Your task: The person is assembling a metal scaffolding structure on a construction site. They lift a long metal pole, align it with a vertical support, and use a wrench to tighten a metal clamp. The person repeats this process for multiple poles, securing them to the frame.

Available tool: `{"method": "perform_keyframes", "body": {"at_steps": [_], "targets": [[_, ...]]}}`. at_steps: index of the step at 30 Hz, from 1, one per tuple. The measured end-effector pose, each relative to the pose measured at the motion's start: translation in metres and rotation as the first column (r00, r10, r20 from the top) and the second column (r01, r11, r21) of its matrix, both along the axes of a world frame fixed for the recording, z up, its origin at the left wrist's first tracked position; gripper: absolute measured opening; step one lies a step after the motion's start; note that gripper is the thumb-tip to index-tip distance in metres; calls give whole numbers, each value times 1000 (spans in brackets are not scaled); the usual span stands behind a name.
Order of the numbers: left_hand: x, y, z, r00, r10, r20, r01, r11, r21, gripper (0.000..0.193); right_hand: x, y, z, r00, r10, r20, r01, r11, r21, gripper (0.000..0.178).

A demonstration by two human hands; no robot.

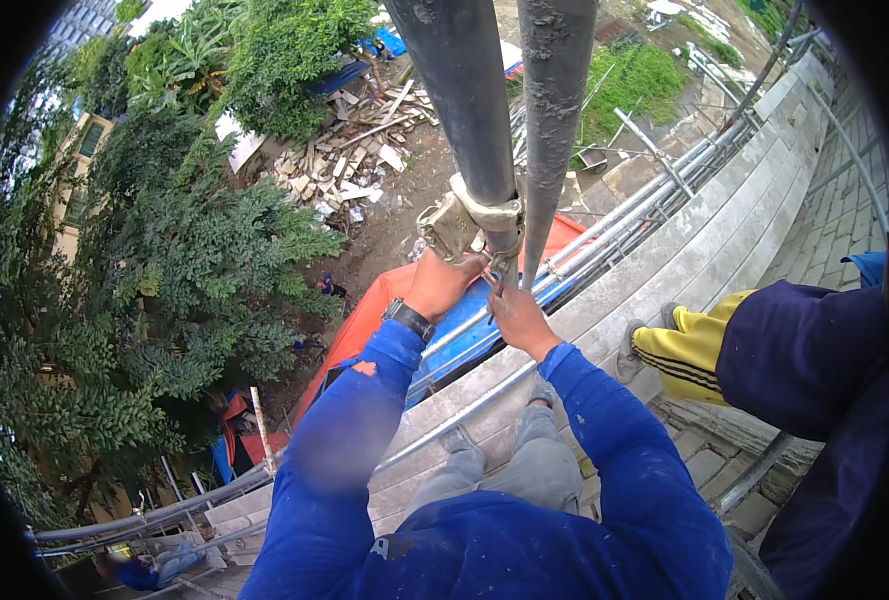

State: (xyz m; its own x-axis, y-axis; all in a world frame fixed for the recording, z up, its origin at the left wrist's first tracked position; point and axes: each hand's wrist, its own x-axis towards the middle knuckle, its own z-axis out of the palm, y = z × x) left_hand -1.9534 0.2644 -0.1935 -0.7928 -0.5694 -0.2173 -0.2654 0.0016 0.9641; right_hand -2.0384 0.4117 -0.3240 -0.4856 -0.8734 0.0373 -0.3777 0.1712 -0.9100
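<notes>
A scaffold clamp, scuffed and pale metal, is fixed around the thick grey upright tube in front of me. Just under it my left hand, with a dark watch at the wrist, has its fingers closed against the clamp's lower side. Close by on the right, my right hand is closed below the clamp. A thin dark metal piece shows by its fingers, too small to name. A second, mud-spattered tube stands right of the first and passes behind my right hand.
Grey planks form the walkway under my feet, with metal rails along its outer edge. Another person in yellow-and-navy trousers stands close on my right. Far below lie orange sheeting, a rubble heap and trees.
</notes>
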Motion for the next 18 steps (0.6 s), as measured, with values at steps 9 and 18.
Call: {"method": "perform_keyframes", "body": {"at_steps": [9,18], "targets": [[3,0,11,1000,-12,-16,9,988,-156,47,59,1,92,-24,238,971,95,967,-235,32],[5,0,21,1000,-29,4,29,984,-178,38,75,3,85,-20,239,971,200,952,-230,29]]}}
